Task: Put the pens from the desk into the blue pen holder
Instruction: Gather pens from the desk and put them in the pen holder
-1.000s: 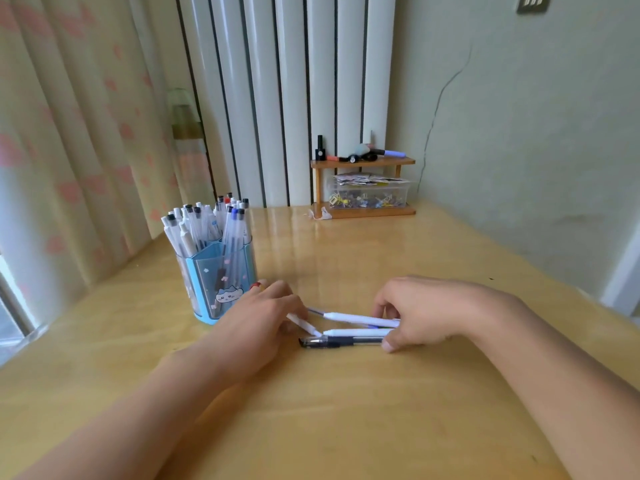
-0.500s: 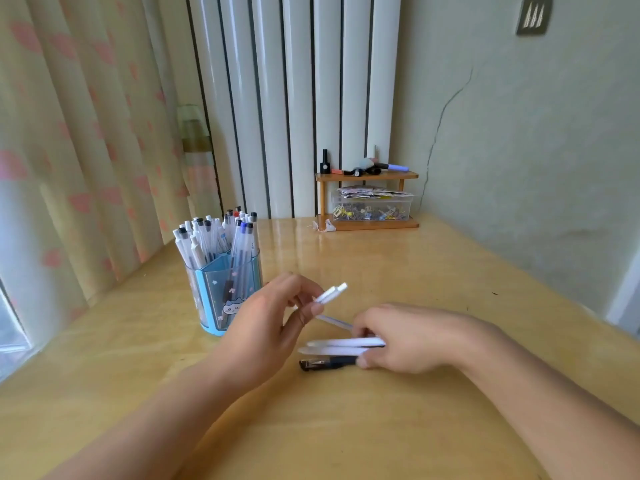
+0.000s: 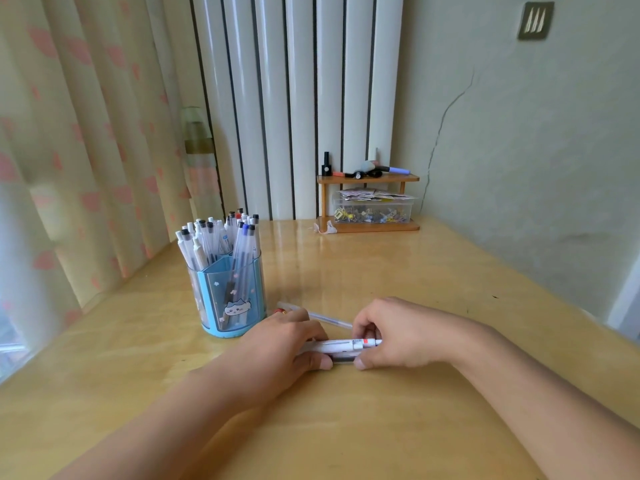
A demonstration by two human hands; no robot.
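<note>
Pens [image 3: 341, 348] lie bunched low in the centre of the frame on the wooden desk [image 3: 398, 278], gripped from both ends. One white pen with a small red band near its right end sits on top, a darker one shows just beneath it, and how many are in the bunch I cannot tell. The left hand [image 3: 287, 344] curls round the left end of the bunch, thumb underneath, fingers over the top. The right hand [image 3: 398, 332] pinches the right end, thumb below and curled fingers above. Both hands rest on the desk.

A separate clear pen [image 3: 320, 317] lies just behind the hands, slanting from upper left to lower right, its right end hidden behind the right hand; no hand visibly holds it.

The blue pen holder [image 3: 228, 299] stands upright left of centre, just beside the left hand, with a cat face on its front and many capped pens standing in it.

At the back of the desk, against the radiator [image 3: 298, 105], a small wooden shelf [image 3: 369, 202] carries a clear box [image 3: 374, 211] of small items. Curtains [image 3: 79, 133] fill the left of the frame.
</note>
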